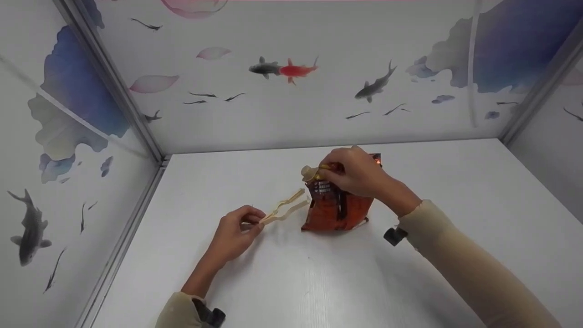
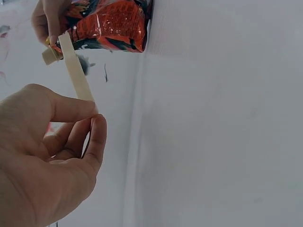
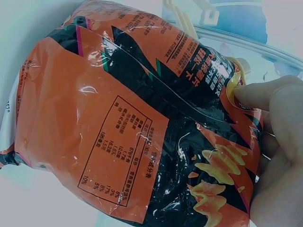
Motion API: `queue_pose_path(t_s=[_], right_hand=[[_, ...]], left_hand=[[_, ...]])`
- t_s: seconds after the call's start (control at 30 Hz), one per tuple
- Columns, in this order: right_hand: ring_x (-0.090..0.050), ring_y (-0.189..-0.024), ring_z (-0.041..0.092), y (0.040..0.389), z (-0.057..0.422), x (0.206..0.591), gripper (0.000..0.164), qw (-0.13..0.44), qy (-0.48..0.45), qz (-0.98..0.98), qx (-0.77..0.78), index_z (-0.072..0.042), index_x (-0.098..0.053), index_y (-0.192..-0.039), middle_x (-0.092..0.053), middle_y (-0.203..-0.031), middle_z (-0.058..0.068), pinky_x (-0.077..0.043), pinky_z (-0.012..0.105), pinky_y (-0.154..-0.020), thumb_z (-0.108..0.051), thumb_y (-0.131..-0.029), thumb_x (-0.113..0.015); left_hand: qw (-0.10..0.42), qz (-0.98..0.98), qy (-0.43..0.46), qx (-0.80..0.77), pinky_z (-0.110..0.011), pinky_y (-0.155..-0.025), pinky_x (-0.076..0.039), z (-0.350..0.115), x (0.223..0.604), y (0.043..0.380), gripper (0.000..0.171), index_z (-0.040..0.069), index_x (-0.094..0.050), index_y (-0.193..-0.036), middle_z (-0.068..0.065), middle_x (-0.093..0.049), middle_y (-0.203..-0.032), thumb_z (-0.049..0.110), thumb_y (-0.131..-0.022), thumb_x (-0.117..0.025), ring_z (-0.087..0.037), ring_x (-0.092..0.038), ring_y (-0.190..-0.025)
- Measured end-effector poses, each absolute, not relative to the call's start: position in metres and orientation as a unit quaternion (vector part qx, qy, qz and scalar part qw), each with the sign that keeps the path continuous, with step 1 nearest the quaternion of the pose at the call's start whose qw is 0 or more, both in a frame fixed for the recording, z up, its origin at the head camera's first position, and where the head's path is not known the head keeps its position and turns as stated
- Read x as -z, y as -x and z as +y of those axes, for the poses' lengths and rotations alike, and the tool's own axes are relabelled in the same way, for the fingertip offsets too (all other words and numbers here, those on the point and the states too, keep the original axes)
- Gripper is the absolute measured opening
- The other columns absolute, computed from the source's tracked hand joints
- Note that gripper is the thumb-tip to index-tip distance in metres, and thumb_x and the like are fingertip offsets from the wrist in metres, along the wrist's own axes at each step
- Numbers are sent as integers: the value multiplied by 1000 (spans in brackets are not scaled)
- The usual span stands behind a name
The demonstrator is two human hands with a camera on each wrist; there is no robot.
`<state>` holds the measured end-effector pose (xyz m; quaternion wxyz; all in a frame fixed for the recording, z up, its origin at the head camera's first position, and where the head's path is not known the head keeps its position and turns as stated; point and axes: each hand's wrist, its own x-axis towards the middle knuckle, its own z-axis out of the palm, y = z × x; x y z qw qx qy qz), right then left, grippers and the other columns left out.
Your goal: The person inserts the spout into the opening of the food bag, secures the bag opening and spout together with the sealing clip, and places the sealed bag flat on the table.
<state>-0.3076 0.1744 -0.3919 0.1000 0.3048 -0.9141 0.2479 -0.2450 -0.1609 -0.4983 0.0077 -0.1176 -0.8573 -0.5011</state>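
My left hand (image 1: 237, 234) pinches the joined end of a cream bag clip (image 1: 286, 213) between thumb and fingers. The clip's two wavy arms are spread apart and point at the bag; in the left wrist view one flat arm (image 2: 77, 75) shows. An orange and black chip bag (image 1: 339, 212) is held by its upper edge in my right hand (image 1: 357, 175). The right wrist view shows its printed back (image 3: 118, 123), with the thumb pressing near the top. A cream round-ended piece (image 1: 309, 172) sticks out beside the right fingertips; how it is attached is hidden.
Below is a white table (image 1: 309, 282). A back wall (image 1: 319, 118) with painted fish stands behind it, and a left side wall (image 1: 127, 182) meets it at a metal corner post (image 1: 141, 123).
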Motion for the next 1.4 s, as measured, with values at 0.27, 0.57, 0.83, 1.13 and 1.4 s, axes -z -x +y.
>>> queue_pose_path(t_s=[0.27, 0.57, 0.83, 1.13, 1.4], right_hand=[[-70, -94, 17, 308, 174, 392, 16, 101, -311, -910, -253, -15, -82, -113, -80, -105, 0, -63, 39, -85, -25, -105, -73], [-69, -91, 15, 308, 174, 392, 15, 97, -313, -910, -254, -17, -82, -111, -79, -102, -2, -61, 37, -81, -26, -105, -73], [-69, -92, 13, 309, 175, 392, 12, 90, -320, -902, -274, -19, -83, -109, -79, -101, -5, -61, 36, -81, -26, -104, -73], [-67, -91, 11, 311, 178, 391, 11, 84, -325, -897, -287, -22, -84, -106, -79, -99, -9, -58, 32, -78, -26, -104, -74], [-68, -91, 10, 312, 178, 391, 10, 90, -333, -894, -287, -22, -85, -105, -81, -99, -7, -57, 33, -77, -23, -103, -76]], left_hand=[[23, -847, 128, 515, -29, -95, -64, -156, 498, 247, 22, 15, -75, -114, -2, -74, -104, 1, -98, -77, -16, -71, -101], [43, -836, 134, 530, -26, -96, -63, -148, 499, 251, 21, 14, -75, -115, -3, -74, -108, 1, -99, -76, -16, -70, -102], [61, -831, 133, 536, -26, -96, -63, -138, 498, 257, 19, 13, -74, -116, -3, -75, -109, 3, -100, -76, -15, -72, -103], [69, -829, 137, 538, -26, -97, -63, -134, 498, 260, 23, 13, -74, -119, -3, -75, -115, 0, -100, -74, -16, -73, -108], [75, -836, 146, 524, -33, -102, -63, -134, 499, 258, 31, 16, -77, -128, -2, -73, -113, 1, -101, -73, -17, -71, -110]])
